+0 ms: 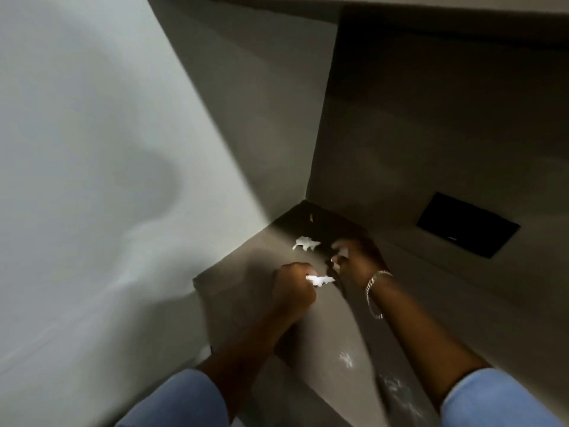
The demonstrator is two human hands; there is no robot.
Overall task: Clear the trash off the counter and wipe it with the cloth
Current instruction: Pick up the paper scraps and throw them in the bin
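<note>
Head view shows my left hand (294, 283) closed on a white paper scrap (320, 280) and my right hand (354, 263) closed on more white bits, over the grey counter (323, 334). Another crumpled paper (305, 243) lies near the corner.

Dim frame overall. Brightest area: pale wall (92, 134) at left, lit from lower left, with a soft rounded shadow across its middle. Upper right and far corner fall into deep shade; dark rectangular panel (468, 224) at right shows no detail. White paper scraps (306, 242) at centre glare, nearly blown out. Both hands and forearms are smeared by motion blur. Straight edges lean and bow toward the frame borders, wide-angle distortion. Focus soft throughout.
</note>
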